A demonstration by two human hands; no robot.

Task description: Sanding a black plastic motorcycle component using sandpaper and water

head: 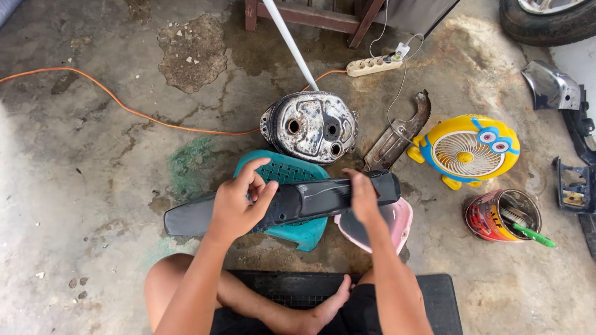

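Observation:
A long black plastic panel (pixel 310 200), curved like a motorcycle fender, is held level above the floor. My left hand (pixel 239 201) grips it left of its middle, fingers curled over the top edge. My right hand (pixel 362 197) rests flat on the panel's right part, pressing on its upper surface. Under the panel lie a teal plastic stool (pixel 292 170) and a pink bowl (pixel 397 220). Just beyond them sits a worn white metal fuel tank (pixel 313 126).
A yellow-and-blue cartoon desk fan (pixel 467 151) and a can (pixel 503 215) holding brushes stand at right. A rusty metal bracket (pixel 397 133), a power strip (pixel 371 66), an orange cable (pixel 124 105), a white pipe (pixel 290 42), a tyre (pixel 546 22) and black vehicle parts (pixel 574 180) lie around. A black mat (pixel 434 294) is under my legs.

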